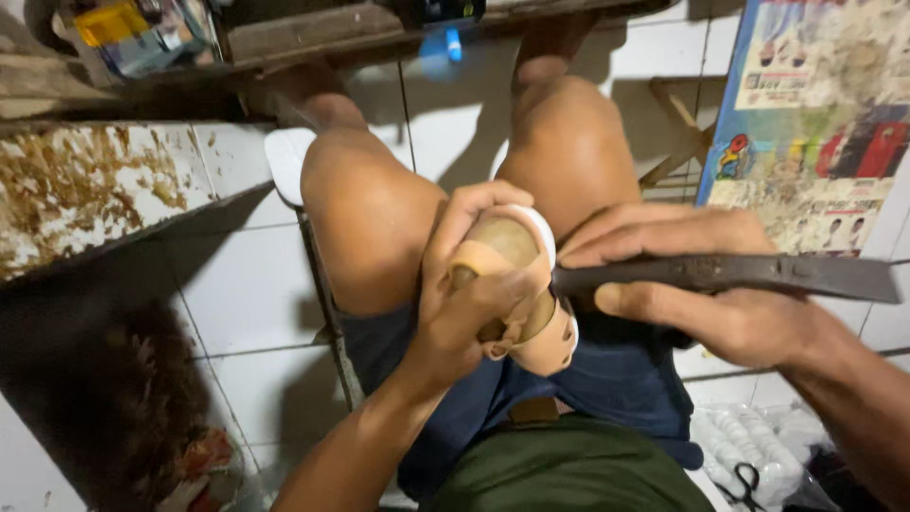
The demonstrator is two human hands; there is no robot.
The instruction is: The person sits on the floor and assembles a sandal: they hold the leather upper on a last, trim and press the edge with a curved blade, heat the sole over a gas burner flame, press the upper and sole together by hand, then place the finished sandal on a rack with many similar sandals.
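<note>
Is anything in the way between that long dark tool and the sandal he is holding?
Nothing visible. The right hand holds the dark flat tool with its tip right against the tan sandal, which the left hand grips over the lap.

A tan sandal [517, 284] with a white sole edge, a dark grey flat tool [730, 275], navy shorts [607, 379], an olive green shirt [569, 469], white floor tiles [256, 284], a rust-speckled white board [85, 185] far left.

White tiled floor [256, 284] carries scissors [744, 484] and a colourful poster [815, 123].
</note>
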